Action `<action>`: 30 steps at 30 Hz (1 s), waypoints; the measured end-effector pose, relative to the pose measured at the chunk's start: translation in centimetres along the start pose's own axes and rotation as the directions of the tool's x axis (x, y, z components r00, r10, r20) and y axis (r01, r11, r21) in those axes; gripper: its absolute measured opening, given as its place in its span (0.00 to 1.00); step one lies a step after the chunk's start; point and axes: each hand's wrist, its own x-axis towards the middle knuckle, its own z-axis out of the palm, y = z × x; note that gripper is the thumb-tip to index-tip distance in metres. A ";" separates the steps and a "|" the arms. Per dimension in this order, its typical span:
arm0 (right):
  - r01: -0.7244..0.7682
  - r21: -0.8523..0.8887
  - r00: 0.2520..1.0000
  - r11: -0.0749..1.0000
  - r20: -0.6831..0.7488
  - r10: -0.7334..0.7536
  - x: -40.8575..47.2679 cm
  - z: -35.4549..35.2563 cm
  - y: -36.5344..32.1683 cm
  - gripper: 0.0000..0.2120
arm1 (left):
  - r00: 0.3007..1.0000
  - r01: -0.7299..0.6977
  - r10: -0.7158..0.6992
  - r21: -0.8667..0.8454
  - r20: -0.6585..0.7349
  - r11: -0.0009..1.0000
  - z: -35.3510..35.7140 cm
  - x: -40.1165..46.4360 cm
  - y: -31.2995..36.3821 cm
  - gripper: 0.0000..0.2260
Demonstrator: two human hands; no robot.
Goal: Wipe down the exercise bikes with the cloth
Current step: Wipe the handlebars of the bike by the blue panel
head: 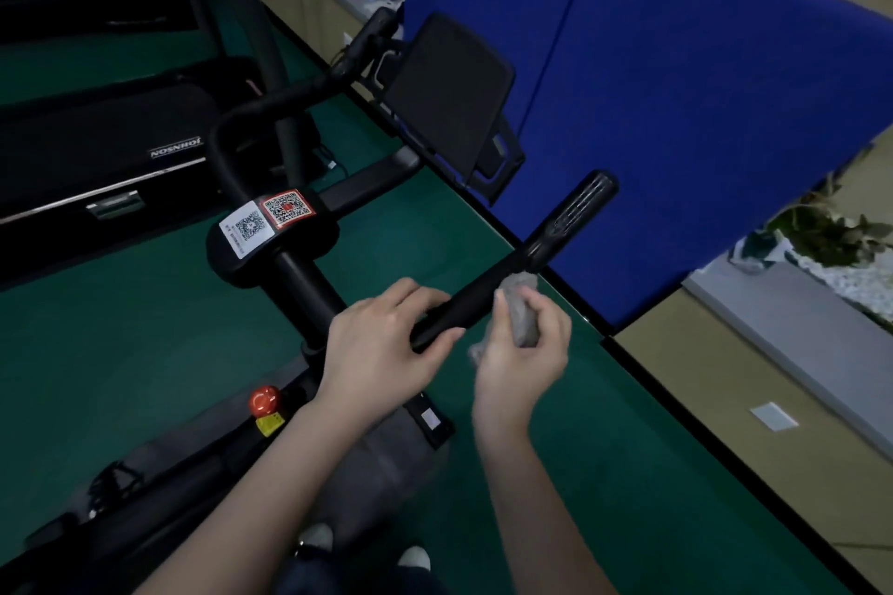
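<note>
A black exercise bike [295,271] stands in front of me, with two QR stickers on its handlebar hub and a dark console screen [449,92] beyond. Its right handlebar [560,227] reaches toward a blue partition. My left hand [381,343] grips the near part of this bar, fingers curled over it. Just right of it, my right hand [526,348] holds a bunched grey cloth [522,314] pressed against the bar.
A blue padded partition [700,87] stands close on the right. A black treadmill [96,150] lies at the left on green floor. A red knob [264,400] sits low on the bike frame. Plants [831,232] line a grey ledge at the right.
</note>
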 end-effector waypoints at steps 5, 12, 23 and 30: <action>0.331 -0.177 0.942 0.927 0.123 -0.312 2.1 -0.6 0.5 0.07 | 0.999 0.010 -0.010 -0.011 -0.046 1.000 0.3 -0.1 -0.2 0.15; 0.599 -0.220 0.775 0.770 0.400 -0.489 3.6 -1.0 0.4 0.09 | 0.998 0.042 -0.042 -0.012 -0.055 0.999 0.4 -0.2 -0.2 0.15; 0.771 -0.183 0.539 0.610 0.696 -0.473 7.4 -0.6 -1.0 0.07 | 0.996 0.062 -0.063 -0.023 -0.056 0.998 0.3 -0.2 0.0 0.17; 0.854 -0.275 0.495 0.442 0.692 -0.526 11.9 0.2 -2.7 0.06 | 0.997 0.036 -0.036 -0.014 -0.064 0.999 0.5 -0.3 -0.2 0.16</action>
